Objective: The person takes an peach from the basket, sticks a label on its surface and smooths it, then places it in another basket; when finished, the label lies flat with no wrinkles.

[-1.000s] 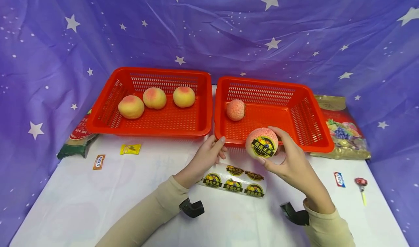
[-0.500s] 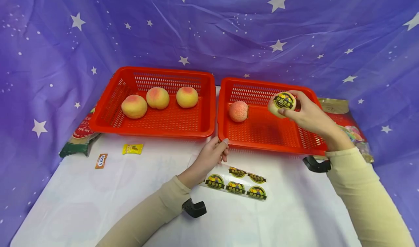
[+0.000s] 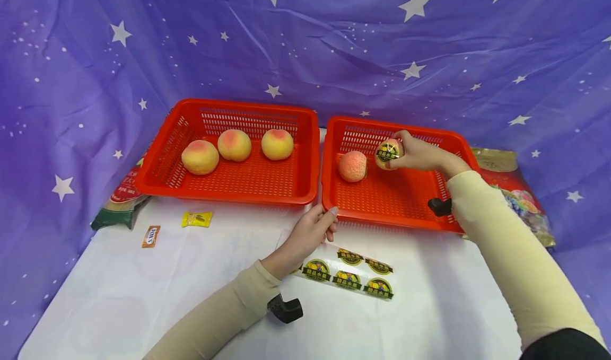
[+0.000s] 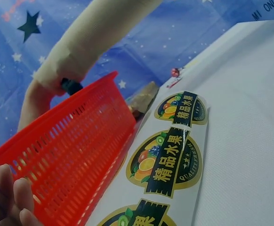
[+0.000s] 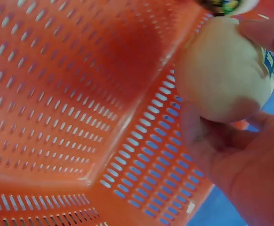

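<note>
A peach bearing a black, gold-edged fruit label is held by my right hand, low inside the right red basket. The right wrist view shows thumb and fingers around its pale side. Just left of it in that basket lies another pinkish peach. My left hand, fingers loosely curled with nothing seen in them, is by the basket's front left corner. It overlaps the left end of a label sheet, whose large printed labels fill the middle of the left wrist view.
The left red basket holds several yellow-pink peaches. Yellow and orange candy wrappers lie on the white tablecloth. A printed bag stands behind the right basket, another bag beside the left one.
My right hand has carried the labelled peach from in front of the right basket up over it, then leftward and down beside the other peach. The left hand has stayed at the corner.
</note>
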A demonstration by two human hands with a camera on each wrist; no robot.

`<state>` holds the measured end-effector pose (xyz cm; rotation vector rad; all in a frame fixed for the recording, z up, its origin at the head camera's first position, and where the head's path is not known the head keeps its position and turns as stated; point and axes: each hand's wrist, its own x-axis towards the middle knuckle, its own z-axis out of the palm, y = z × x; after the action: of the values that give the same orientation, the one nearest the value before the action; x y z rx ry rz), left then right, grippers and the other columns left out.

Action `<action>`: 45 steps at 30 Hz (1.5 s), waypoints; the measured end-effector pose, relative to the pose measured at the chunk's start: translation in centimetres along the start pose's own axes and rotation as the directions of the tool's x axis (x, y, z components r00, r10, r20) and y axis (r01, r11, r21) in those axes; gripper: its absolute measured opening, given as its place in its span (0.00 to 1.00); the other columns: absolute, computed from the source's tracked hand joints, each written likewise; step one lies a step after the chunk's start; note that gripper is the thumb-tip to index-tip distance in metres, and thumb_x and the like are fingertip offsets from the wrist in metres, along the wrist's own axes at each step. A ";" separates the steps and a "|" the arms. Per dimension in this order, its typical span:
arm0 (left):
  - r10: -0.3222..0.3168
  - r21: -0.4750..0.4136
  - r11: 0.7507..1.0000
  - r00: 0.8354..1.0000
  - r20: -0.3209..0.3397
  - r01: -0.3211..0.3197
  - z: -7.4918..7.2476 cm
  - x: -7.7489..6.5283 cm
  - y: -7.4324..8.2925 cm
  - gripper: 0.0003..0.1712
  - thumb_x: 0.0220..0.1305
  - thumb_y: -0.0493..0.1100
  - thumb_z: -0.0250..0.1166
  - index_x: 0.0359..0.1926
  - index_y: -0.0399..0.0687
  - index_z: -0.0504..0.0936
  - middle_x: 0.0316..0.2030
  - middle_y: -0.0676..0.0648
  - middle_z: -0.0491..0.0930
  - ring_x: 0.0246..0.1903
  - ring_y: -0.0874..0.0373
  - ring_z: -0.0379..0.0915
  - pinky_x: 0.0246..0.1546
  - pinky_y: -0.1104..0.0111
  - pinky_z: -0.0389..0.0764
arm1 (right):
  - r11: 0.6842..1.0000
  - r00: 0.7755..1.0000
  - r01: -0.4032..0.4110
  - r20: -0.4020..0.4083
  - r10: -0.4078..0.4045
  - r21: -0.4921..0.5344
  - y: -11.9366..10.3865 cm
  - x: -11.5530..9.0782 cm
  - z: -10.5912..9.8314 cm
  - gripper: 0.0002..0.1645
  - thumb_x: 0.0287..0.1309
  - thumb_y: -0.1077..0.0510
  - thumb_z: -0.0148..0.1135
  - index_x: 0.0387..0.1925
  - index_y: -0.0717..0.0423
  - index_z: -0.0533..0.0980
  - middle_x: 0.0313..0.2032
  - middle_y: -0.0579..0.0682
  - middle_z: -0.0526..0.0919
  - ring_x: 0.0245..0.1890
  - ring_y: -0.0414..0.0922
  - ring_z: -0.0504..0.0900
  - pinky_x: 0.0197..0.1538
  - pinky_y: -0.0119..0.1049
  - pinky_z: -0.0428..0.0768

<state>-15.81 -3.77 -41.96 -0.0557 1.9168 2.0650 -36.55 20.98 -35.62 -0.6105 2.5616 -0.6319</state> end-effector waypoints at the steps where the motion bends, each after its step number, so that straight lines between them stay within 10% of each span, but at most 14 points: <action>1: -0.002 -0.001 1.000 1.000 -0.002 0.002 0.0 0.0 0.0 0.19 0.64 0.53 0.50 0.38 0.40 0.71 0.26 0.47 0.71 0.24 0.55 0.68 0.27 0.66 0.69 | 1.000 1.000 0.018 0.001 -0.018 -0.012 0.2 0.3 0.2 0.44 0.45 0.50 0.66 0.55 0.62 0.51 0.43 0.60 0.71 0.42 0.51 0.73 0.47 0.43 0.70; 14: 0.004 0.005 1.000 1.000 -0.030 -0.004 0.2 -0.2 -0.3 0.28 0.59 0.62 0.51 0.34 0.38 0.70 0.22 0.49 0.69 0.22 0.57 0.68 0.26 0.67 0.67 | 0.984 0.991 0.137 0.013 -0.136 -0.118 1.3 1.3 2.3 0.50 0.29 0.64 0.74 0.52 0.67 0.51 0.46 0.66 0.60 0.46 0.58 0.66 0.50 0.50 0.67; 33: -0.010 -0.019 1.000 1.000 -0.022 0.010 0.3 -1.3 1.1 0.21 0.63 0.55 0.51 0.26 0.41 0.68 0.20 0.49 0.66 0.21 0.56 0.66 0.29 0.65 0.69 | 0.925 0.995 0.075 0.084 -0.047 -0.372 0.4 1.3 2.7 0.59 0.35 0.49 0.73 0.62 0.65 0.49 0.56 0.71 0.52 0.52 0.65 0.65 0.51 0.57 0.67; 45: -0.041 0.029 0.999 0.995 -0.088 0.044 -1.0 -1.7 0.5 0.28 0.54 0.65 0.55 0.25 0.42 0.67 0.18 0.48 0.66 0.20 0.57 0.65 0.25 0.68 0.68 | 0.932 0.995 -0.003 0.090 0.038 -0.362 -1.0 0.3 1.1 0.65 0.33 0.49 0.74 0.64 0.65 0.42 0.59 0.73 0.49 0.57 0.67 0.56 0.56 0.60 0.59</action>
<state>-14.48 -5.11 -41.18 -0.1807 1.9809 2.0358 -35.94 19.66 -36.09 -0.7118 2.6064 -0.1148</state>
